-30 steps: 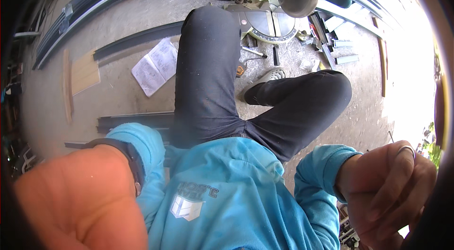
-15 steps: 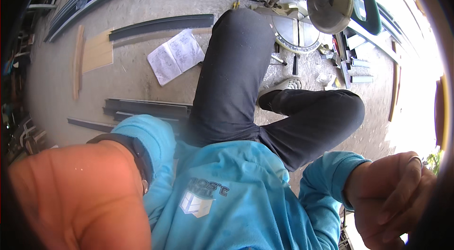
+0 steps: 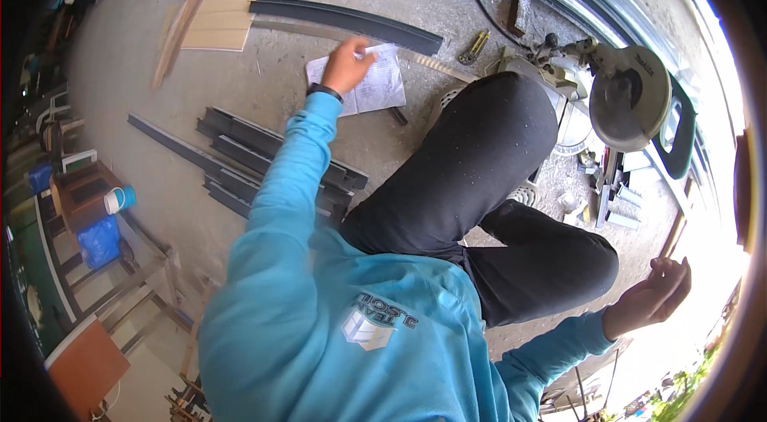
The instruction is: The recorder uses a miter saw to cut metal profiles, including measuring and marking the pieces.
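Note:
My left hand (image 3: 347,68) is over an open notebook (image 3: 378,87) with handwritten pages, which lies on the concrete floor. Its thumb and fingers are bent but apart, and nothing shows between them. A dark band circles that wrist. Off to the right, my right hand (image 3: 651,294) is held away from my body, palm turned up. Its fingers curl loosely, with a gap at the tips and no held thing visible. Just beyond my raised knee (image 3: 495,134) stands a miter saw (image 3: 631,99) with a round guard and a green handle.
Dark metal profiles (image 3: 343,23) lie beyond the notebook, and more profiles (image 3: 240,146) sit left of my leg. A panel (image 3: 217,21) and a wooden strip (image 3: 180,27) rest far left. Yellow-handled pliers (image 3: 475,47) and offcuts (image 3: 611,190) lie near the saw.
My left arm has swung from close to the camera out to the notebook. My right hand has moved away from the camera. The view has turned, showing more of the left side.

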`<state>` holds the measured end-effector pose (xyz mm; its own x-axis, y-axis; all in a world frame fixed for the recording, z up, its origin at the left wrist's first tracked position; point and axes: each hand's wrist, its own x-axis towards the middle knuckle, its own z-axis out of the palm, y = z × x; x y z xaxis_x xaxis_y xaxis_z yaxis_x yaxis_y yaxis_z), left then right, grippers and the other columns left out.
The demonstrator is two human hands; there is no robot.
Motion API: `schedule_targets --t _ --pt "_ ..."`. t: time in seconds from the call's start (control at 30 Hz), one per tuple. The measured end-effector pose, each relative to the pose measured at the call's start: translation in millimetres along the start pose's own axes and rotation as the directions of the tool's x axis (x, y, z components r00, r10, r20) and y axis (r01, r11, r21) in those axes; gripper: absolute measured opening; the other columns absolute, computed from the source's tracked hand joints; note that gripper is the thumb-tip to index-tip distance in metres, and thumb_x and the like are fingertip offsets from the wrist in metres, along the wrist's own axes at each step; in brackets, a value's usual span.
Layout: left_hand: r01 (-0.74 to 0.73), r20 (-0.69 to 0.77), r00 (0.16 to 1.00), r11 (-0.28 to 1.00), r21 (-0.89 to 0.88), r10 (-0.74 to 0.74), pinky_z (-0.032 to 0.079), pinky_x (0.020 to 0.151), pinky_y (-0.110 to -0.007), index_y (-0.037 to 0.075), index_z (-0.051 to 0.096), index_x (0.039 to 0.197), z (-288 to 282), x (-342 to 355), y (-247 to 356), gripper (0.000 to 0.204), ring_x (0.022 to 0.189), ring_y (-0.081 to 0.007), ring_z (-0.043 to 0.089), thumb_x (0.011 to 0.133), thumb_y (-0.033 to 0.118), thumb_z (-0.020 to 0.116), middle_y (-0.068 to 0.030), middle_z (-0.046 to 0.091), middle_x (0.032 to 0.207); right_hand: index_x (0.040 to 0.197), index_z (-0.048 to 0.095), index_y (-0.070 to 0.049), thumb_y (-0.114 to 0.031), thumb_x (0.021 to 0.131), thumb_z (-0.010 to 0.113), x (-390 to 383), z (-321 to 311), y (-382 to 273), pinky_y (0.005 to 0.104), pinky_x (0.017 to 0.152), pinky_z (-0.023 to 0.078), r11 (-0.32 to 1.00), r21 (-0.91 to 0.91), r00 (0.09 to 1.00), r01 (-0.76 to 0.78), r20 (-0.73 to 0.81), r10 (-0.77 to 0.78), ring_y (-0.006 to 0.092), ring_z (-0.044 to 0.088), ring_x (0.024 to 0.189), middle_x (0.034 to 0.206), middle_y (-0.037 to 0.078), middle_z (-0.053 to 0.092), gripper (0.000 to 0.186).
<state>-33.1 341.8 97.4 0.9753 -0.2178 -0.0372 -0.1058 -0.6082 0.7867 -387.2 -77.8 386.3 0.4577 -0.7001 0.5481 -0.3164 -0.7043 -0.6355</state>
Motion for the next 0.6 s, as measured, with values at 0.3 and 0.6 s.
schedule_targets --t 0.3,0.6 --pt "0.375 0.381 0.831 0.914 0.153 -0.405 0.049 0.087 -0.042 0.005 0.062 0.109 123.3 -85.6 -72.1 0.038 0.097 -0.0329 0.063 0.081 0.031 0.068 -0.0181 0.067 0.098 0.124 0.057 -0.001 -0.024 0.096 0.058 -32.5 -8.9 98.3 0.0337 0.091 0.047 0.881 -0.363 0.869 -0.305 0.273 0.413 0.0242 0.059 0.108 0.120 0.017 0.060 0.036" --pt "0.296 0.418 0.796 0.884 0.363 -0.438 0.048 0.089 -0.047 0.010 0.060 0.115 151.4 -91.1 -69.7 0.034 0.100 -0.0380 0.061 0.085 0.028 0.061 -0.0184 0.066 0.105 0.123 0.059 0.000 -0.026 0.095 0.057 -37.0 -2.2 96.0 0.0322 0.084 0.050 0.860 -0.339 0.826 -0.381 0.292 0.481 0.0264 0.063 0.101 0.109 0.018 0.064 0.038"
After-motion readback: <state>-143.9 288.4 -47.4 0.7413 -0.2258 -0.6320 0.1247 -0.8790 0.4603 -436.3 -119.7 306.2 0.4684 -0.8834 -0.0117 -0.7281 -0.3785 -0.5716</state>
